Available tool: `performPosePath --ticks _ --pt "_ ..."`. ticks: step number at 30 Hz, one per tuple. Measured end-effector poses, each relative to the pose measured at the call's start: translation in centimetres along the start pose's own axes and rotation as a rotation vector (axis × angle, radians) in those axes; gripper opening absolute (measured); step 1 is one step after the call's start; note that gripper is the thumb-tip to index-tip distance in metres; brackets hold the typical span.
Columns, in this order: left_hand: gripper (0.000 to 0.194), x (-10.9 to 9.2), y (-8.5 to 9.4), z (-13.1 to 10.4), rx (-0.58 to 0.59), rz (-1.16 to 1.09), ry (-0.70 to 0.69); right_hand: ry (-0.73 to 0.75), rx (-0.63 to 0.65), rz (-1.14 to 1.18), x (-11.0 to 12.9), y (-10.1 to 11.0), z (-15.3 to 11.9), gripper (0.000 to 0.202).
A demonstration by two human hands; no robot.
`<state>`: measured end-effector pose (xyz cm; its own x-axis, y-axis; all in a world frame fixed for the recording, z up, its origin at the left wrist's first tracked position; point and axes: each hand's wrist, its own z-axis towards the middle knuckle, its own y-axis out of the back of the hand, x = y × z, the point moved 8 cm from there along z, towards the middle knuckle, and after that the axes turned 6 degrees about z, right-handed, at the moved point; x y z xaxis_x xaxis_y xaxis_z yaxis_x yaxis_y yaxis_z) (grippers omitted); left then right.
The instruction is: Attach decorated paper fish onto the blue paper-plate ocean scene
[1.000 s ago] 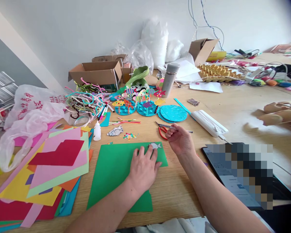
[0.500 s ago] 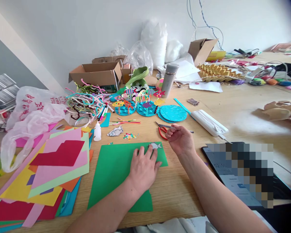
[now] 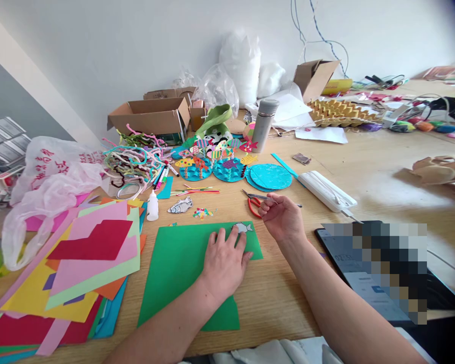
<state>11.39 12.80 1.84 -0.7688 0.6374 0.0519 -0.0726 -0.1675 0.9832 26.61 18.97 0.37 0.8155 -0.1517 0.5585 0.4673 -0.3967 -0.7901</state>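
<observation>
My left hand (image 3: 225, 263) lies spread on a green sheet (image 3: 174, 268), its fingertips at the lower edge of a small grey fish cutout (image 3: 242, 227) near the sheet's top right corner. To the right, my right hand (image 3: 282, 217) is raised with curled fingers pinched around a thin grey pen (image 3: 299, 205); the fingers hide its middle. Red-handled scissors (image 3: 255, 207) lie just left of those fingers. Left of the scissors are a patterned paper fish (image 3: 181, 205), colourful paper bits (image 3: 203, 213) and a white glue bottle (image 3: 152, 206).
Coloured paper (image 3: 98, 253) is heaped at left beside a plastic bag (image 3: 53, 187). Pipe cleaners (image 3: 136, 156), decorated fish discs (image 3: 227, 171), plain blue discs (image 3: 271, 177) and a grey flask (image 3: 264, 126) stand behind. A white power strip (image 3: 326, 192) and a tablet (image 3: 364, 283) are at right.
</observation>
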Motion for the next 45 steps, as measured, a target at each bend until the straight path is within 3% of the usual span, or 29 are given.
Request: performPosePath --ticks 23,29,40,45 --pt "0.041 -0.1 0.1 0.2 0.007 0.020 0.000 0.011 0.025 -0.026 0.0 -0.2 -0.1 0.010" --pt "0.050 -0.1 0.3 0.4 -0.005 0.010 0.018 -0.015 0.018 -0.040 -0.4 -0.2 -0.1 0.007" --pt "0.045 0.0 -0.1 0.7 -0.014 -0.006 0.020 0.216 0.149 -0.278 1.0 -2.1 -1.5 0.008" --pt "0.041 0.0 0.0 0.8 -0.044 -0.051 0.011 0.189 0.135 -0.230 0.8 -2.5 -1.6 0.011"
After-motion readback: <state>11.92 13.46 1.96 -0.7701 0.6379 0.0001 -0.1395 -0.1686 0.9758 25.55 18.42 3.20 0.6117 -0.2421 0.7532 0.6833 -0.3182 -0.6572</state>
